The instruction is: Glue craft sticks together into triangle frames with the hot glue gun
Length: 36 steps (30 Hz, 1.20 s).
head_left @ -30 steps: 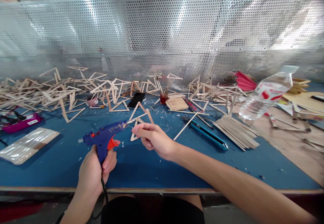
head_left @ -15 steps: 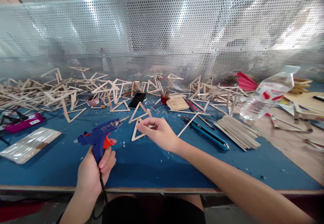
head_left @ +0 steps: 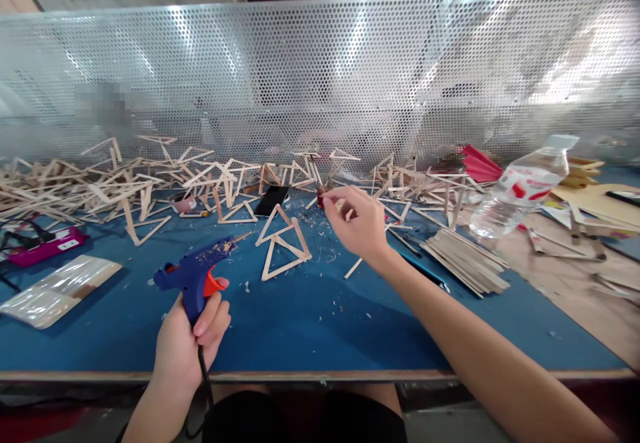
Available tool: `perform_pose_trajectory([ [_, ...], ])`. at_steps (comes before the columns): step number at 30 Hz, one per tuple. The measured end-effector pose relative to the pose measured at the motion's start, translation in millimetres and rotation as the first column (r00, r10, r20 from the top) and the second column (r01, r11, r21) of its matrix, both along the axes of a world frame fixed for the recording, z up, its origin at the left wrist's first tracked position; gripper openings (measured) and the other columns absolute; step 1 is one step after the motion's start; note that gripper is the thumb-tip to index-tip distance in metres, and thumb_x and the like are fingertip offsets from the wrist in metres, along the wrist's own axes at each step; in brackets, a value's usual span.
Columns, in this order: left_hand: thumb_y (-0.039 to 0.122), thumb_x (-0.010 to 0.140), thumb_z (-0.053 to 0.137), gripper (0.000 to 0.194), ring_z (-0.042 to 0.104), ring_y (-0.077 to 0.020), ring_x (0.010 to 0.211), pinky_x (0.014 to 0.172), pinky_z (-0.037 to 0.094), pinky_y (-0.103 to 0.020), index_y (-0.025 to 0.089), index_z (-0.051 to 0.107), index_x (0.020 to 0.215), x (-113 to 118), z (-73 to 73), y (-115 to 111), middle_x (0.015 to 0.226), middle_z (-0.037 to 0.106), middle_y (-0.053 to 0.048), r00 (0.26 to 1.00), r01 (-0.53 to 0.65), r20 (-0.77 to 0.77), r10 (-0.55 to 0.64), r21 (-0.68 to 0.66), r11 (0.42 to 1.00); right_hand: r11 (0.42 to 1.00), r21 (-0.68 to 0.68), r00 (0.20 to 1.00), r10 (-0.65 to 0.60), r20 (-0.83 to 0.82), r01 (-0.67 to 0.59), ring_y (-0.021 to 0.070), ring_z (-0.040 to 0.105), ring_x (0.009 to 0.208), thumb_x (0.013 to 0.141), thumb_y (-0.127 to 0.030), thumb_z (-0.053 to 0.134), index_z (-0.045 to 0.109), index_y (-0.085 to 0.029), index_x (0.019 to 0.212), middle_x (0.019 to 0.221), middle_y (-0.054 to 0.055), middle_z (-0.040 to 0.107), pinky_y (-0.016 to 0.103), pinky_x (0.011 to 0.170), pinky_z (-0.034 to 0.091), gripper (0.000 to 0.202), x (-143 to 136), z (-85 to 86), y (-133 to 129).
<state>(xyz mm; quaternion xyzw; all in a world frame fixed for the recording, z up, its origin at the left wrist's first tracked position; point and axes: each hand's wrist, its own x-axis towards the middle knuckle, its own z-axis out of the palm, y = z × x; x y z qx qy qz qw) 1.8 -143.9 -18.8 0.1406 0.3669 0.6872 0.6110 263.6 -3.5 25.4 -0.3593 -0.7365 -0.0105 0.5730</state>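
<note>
**Glue gun in the left hand, right hand out by a dark red container**

The person's left hand has its fingers clamped around the handle of the blue glue gun, one of them at the orange trigger. The gun is held above the near left part of the blue bench, its nozzle pointing right and slightly up, and a black cord drops from the grip.

The right arm reaches forward across the bench. Its fingers are curled, with the tips close beside the dark red container; whether they meet, touch it or grip anything cannot be told.

Between the two hands, joined triangular stick frames sit on the bench, just beyond the nozzle. A dark phone lies behind them. Right of the forearm are a blue cutter, partly hidden by the arm, a fanned bundle of flat sticks and a tilted clear bottle. A long heap of stick frames runs along the back, before a perforated metal panel.
</note>
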Motion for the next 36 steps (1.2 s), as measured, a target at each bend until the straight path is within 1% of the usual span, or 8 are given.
perform_pose_trajectory([
  [5,0.009,0.08,0.059,0.01,0.029,-0.0069,0.029,0.033,0.016,-0.021,0.015,0.062,0.072,-10,-5.3,-4,0.034,0.033,0.007,0.991,0.068,0.112,-0.069,0.009,0.998,0.97,-0.046,0.922,-0.241,-0.303,0.239,0.0108,0.051,0.051,0.094,-0.037,0.059,0.072,-0.021,0.095,0.087,0.004,0.074,0.028,0.051,0.041,0.021,13,-0.4,18],
  [9,0.016,0.088,0.062,0.023,0.02,-0.0071,0.03,0.034,0.014,-0.021,0.016,0.06,0.065,-16,-10.8,-7,0.034,0.025,0.008,0.97,0.179,0.148,-0.194,0.111,0.978,0.929,-0.126,0.865,-0.37,-0.34,0.348,0.0175,0.064,0.071,0.091,-0.037,0.06,0.069,-0.022,0.091,0.08,0.004,0.071,0.029,0.061,0.047,0.017,24,-5.0,32],
  [12,0.02,0.094,0.059,0.029,0.009,-0.0069,0.034,0.034,0.013,-0.021,0.016,0.063,0.066,-18,-12.5,-8,0.037,0.012,0.01,0.951,0.247,0.133,-0.278,0.212,0.946,0.916,-0.154,0.863,-0.4,-0.31,0.369,0.0166,0.063,0.07,0.088,-0.025,0.057,0.068,-0.023,0.109,0.097,0.005,0.073,0.032,0.067,0.049,0.024,29,-9.3,38],
  [16,0.019,0.099,0.054,0.033,0.002,-0.0069,0.035,0.034,0.012,-0.02,0.015,0.066,0.068,-18,-12.2,-7,0.04,0.003,0.011,0.932,0.303,0.108,-0.346,0.294,0.906,0.933,-0.103,0.896,-0.36,-0.258,0.345,0.0127,0.059,0.066,0.081,-0.012,0.049,0.067,-0.024,0.114,0.117,0.008,0.067,0.033,0.071,0.05,0.04,26,-11.2,36],
  [23,0.013,0.089,0.057,0.02,0.015,-0.0072,0.034,0.034,0.019,-0.019,0.013,0.068,0.072,-26,-9.5,-7,0.038,0.016,0.009,0.962,0.273,-0.042,-0.27,0.164,0.948,0.976,0.071,0.953,-0.184,-0.24,0.206,0.0103,0.049,0.058,0.081,-0.011,0.051,0.056,-0.022,0.087,0.092,0.001,0.059,0.029,0.061,0.043,0.013,9,-7.8,16],
  [27,0.016,0.085,0.059,0.01,0.025,-0.0073,0.033,0.036,0.023,-0.019,0.011,0.069,0.083,-40,-4.8,-2,0.037,0.032,0.006,0.968,0.144,-0.215,-0.132,0.043,0.989,0.996,0.031,0.989,-0.079,-0.122,0.083,0.0109,0.045,0.057,0.079,-0.009,0.051,0.055,-0.022,0.084,0.086,0.001,0.06,0.03,0.06,0.04,0.014,-1,-11.8,4],
  [31,0.027,0.089,0.06,0.019,0.025,-0.0067,0.034,0.038,0.018,-0.02,0.012,0.065,0.078,-50,-1.0,6,0.037,0.032,0.006,0.881,0.128,-0.451,-0.144,-0.066,0.99,0.998,-0.056,0.999,-0.024,-0.033,0.022,0.0118,0.046,0.057,0.08,-0.01,0.05,0.056,-0.022,0.083,0.084,0.002,0.061,0.029,0.06,0.04,0.014,-8,-16.5,-2],
  [36,0.03,0.086,0.057,0.023,0.029,-0.0069,0.034,0.039,0.019,-0.021,0.014,0.062,0.071,-44,1.6,11,0.039,0.035,0.005,0.797,0.112,-0.581,-0.167,-0.13,0.985,0.988,-0.156,0.998,0.026,0.048,-0.018,0.0108,0.049,0.057,0.083,-0.011,0.051,0.057,-0.022,0.087,0.094,0.003,0.064,0.029,0.061,0.04,0.013,-13,-19.1,-5],
])
